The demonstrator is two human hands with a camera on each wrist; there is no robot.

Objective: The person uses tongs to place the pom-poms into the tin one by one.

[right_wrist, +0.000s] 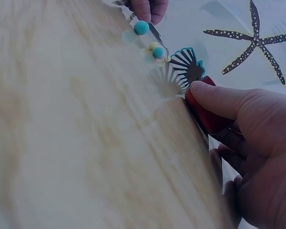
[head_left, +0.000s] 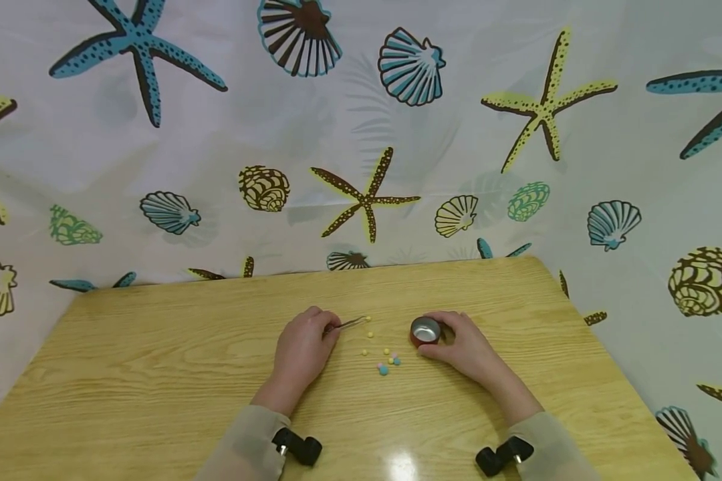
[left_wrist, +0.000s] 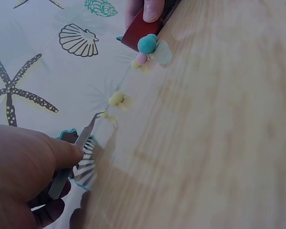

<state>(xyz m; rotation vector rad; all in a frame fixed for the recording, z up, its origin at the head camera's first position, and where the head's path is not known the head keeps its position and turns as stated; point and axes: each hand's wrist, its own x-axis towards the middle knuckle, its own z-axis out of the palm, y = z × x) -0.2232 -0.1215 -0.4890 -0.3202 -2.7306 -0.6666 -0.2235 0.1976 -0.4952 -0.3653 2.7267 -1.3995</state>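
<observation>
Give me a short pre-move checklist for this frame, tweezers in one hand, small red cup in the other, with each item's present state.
1. Left hand holds the tweezers: ok, fingers pinch the shaft.
2. Tweezer tips at a pellet: ok, the tips sit at a small yellow pellet; whether they have closed on it, cannot tell.
3. Right hand steadies the red cup: ok, fingers curl round its side.
4. Cup upright, mouth open: ok in the head view.
5. Other pellets lie loose on the table between the hands: ok.
6. Cup contents: cannot tell, only a shiny inside shows.
</observation>
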